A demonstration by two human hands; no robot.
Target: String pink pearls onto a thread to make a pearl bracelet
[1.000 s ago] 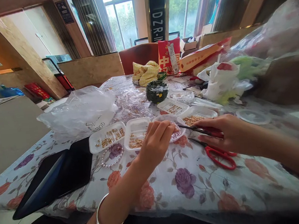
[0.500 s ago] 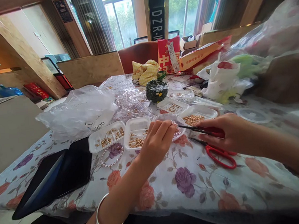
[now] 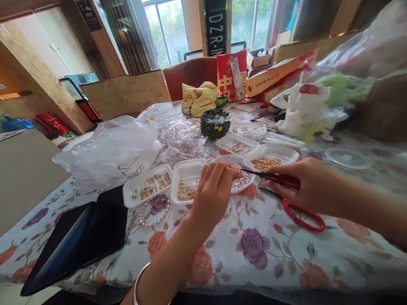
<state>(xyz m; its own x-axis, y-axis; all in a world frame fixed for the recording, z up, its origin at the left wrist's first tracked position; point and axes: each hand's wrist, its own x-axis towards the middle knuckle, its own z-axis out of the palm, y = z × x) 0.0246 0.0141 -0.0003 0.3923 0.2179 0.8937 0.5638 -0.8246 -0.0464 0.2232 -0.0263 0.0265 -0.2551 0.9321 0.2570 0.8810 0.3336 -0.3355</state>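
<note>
My left hand [image 3: 212, 194] hovers over the round dish of pale pearl beads [image 3: 241, 180], fingers pinched together on something too small to make out. My right hand [image 3: 304, 186] grips red-handled scissors [image 3: 293, 201], whose dark blades point left toward the pinched fingertips. A silver bangle [image 3: 145, 302] sits on my left wrist. White trays of gold beads [image 3: 147, 186] lie left of the dish, and a finished pearl bracelet [image 3: 154, 216] rests on the floral tablecloth [image 3: 262, 256].
A black tablet [image 3: 76, 242] lies at the table's left edge. A crumpled clear plastic bag [image 3: 110, 148] is behind the trays. Further back stand a dark green woven basket [image 3: 215, 123], more bead trays [image 3: 236, 145], a yellow cloth [image 3: 199, 98] and white bags [image 3: 302, 108].
Almost nothing differs: both hands stay at the pearl dish, and the view has shifted slightly to the right.
</note>
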